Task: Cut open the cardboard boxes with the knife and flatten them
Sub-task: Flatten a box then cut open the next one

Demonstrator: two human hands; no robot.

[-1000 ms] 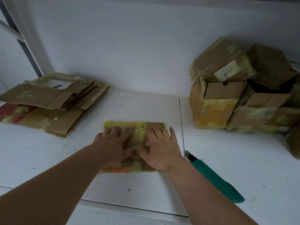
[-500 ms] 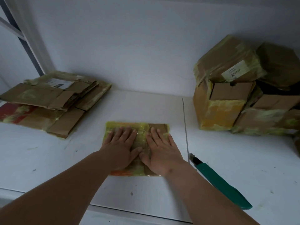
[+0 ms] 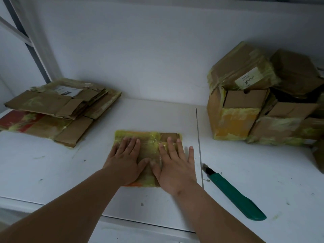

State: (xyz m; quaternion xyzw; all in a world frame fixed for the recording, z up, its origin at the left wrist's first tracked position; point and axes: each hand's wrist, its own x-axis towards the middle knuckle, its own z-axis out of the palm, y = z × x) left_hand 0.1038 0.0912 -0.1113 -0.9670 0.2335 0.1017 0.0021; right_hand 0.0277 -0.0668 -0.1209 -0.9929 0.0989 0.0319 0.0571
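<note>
A flattened cardboard box [image 3: 149, 137] wrapped in yellowish tape lies on the white table [image 3: 52, 163] in front of me. My left hand [image 3: 125, 158] presses flat on its left half with straight fingers. My right hand [image 3: 175, 163] presses flat on its right half, the little finger reaching past the box's right edge onto the table. The green-handled knife [image 3: 233, 192] lies on the table to the right of my right hand, untouched, blade tip pointing away from me.
A stack of flattened boxes [image 3: 57, 109] lies at the back left. A pile of taped, unflattened boxes [image 3: 259, 102] stands at the back right against the white wall. A seam [image 3: 199, 142] splits the tabletop between my right hand and the knife.
Both hands stay pressed flat on the box; they have spread slightly apart, and the right hand has shifted right so its little finger is off the cardboard.
</note>
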